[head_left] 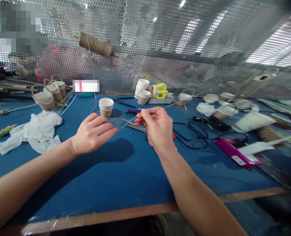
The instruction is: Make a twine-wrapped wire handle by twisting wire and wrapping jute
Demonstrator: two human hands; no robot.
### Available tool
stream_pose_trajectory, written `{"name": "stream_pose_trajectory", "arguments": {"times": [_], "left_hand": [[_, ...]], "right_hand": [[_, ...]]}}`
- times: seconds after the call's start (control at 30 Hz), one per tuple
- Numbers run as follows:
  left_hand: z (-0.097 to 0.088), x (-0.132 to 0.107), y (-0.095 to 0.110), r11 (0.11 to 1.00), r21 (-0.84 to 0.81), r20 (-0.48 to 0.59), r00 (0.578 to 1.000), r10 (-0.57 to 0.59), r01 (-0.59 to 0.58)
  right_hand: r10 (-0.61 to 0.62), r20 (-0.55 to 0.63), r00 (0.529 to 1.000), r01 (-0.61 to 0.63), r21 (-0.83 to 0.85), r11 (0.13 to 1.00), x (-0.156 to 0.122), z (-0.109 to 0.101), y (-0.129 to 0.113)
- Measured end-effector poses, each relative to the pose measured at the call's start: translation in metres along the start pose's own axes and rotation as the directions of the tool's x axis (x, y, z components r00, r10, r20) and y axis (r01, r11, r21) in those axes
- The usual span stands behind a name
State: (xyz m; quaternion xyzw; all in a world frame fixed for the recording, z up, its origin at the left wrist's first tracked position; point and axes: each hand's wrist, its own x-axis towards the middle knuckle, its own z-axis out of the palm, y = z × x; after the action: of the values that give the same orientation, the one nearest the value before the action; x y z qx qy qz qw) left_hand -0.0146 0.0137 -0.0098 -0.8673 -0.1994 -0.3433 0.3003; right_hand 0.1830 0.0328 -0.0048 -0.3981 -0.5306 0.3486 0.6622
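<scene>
A thin, pale twisted cord point(170, 105) runs between my hands above the blue table. My left hand point(93, 134) is closed, its fingertips at the cord's near end. My right hand point(158, 127) pinches the cord between thumb and fingers, and its far end sticks out to the right. Just beyond my left hand stands a small white-lined cup point(106, 106) with a brown twine-like wrap. Metal scissors point(135, 127) lie under and beside my right hand, partly hidden. Behind them are a blue-handled tool point(135, 110) and small pale scraps on the table.
On the left are a crumpled white cloth point(41, 131) and several handled cups point(44, 100). At the back are yellow-handled scissors point(159, 90) and white cups point(142, 83). To the right lie a black cable point(194, 136) and a purple power strip point(241, 155). A twine spool point(95, 45) hangs on the mesh.
</scene>
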Motion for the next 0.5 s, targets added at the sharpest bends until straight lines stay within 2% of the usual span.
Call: {"name": "stream_pose_trajectory", "arguments": {"times": [0.07, 0.1, 0.13, 0.17, 0.2, 0.23, 0.27, 0.3, 0.33, 0.37, 0.4, 0.47, 0.5], "left_hand": [[0.003, 0.0, 0.004, 0.982, -0.111, 0.027, 0.988, -0.152, 0.154], [0.005, 0.001, 0.007, 0.935, -0.205, 0.054, 0.957, -0.286, 0.291], [0.008, 0.002, 0.01, 0.83, -0.325, 0.105, 0.89, -0.444, 0.453], [0.01, 0.003, 0.015, 0.646, -0.452, 0.177, 0.771, -0.611, 0.615], [0.013, 0.004, 0.019, 0.351, -0.544, 0.338, 0.581, -0.74, 0.762], [0.015, 0.006, 0.023, -0.003, -0.596, 0.53, 0.391, -0.753, 0.803], [0.017, 0.007, 0.027, -0.324, -0.574, 0.699, 0.244, -0.672, 0.752], [0.019, 0.008, 0.03, -0.55, -0.498, 0.819, 0.156, -0.552, 0.671], [0.02, 0.008, 0.032, -0.702, -0.413, 0.894, 0.112, -0.434, 0.58], [0.02, 0.009, 0.032, -0.787, -0.344, 0.934, 0.101, -0.343, 0.511], [0.02, 0.009, 0.031, -0.824, -0.305, 0.951, 0.107, -0.29, 0.477], [0.019, 0.009, 0.028, -0.79, -0.331, 0.943, 0.144, -0.301, 0.515], [0.017, 0.009, 0.025, -0.716, -0.385, 0.92, 0.177, -0.351, 0.582]], "right_hand": [[-0.018, 0.002, 1.0, 0.018, 0.01, 1.0, -0.001, 0.0, 0.0], [-0.04, 0.001, 0.999, 0.04, 0.015, 0.999, -0.001, 0.0, -0.001], [-0.073, -0.004, 0.997, 0.073, 0.015, 0.997, -0.002, 0.001, -0.002], [-0.114, -0.01, 0.993, 0.114, 0.004, 0.993, -0.004, 0.001, -0.003], [-0.157, -0.016, 0.987, 0.157, -0.023, 0.987, -0.005, 0.002, -0.005], [-0.196, -0.018, 0.98, 0.195, -0.061, 0.979, -0.007, 0.003, -0.007], [-0.228, -0.015, 0.973, 0.226, -0.102, 0.969, -0.009, 0.004, -0.009], [-0.249, -0.006, 0.969, 0.246, -0.137, 0.96, -0.01, 0.005, -0.011], [-0.259, 0.003, 0.966, 0.256, -0.165, 0.953, -0.011, 0.005, -0.012], [-0.259, 0.011, 0.966, 0.257, -0.183, 0.949, -0.011, 0.005, -0.012], [-0.252, 0.016, 0.968, 0.251, -0.19, 0.949, -0.01, 0.004, -0.012], [-0.224, 0.015, 0.975, 0.223, -0.181, 0.958, -0.007, 0.002, -0.01], [-0.205, 0.011, 0.979, 0.204, -0.17, 0.964, -0.005, 0.001, -0.008]]}}
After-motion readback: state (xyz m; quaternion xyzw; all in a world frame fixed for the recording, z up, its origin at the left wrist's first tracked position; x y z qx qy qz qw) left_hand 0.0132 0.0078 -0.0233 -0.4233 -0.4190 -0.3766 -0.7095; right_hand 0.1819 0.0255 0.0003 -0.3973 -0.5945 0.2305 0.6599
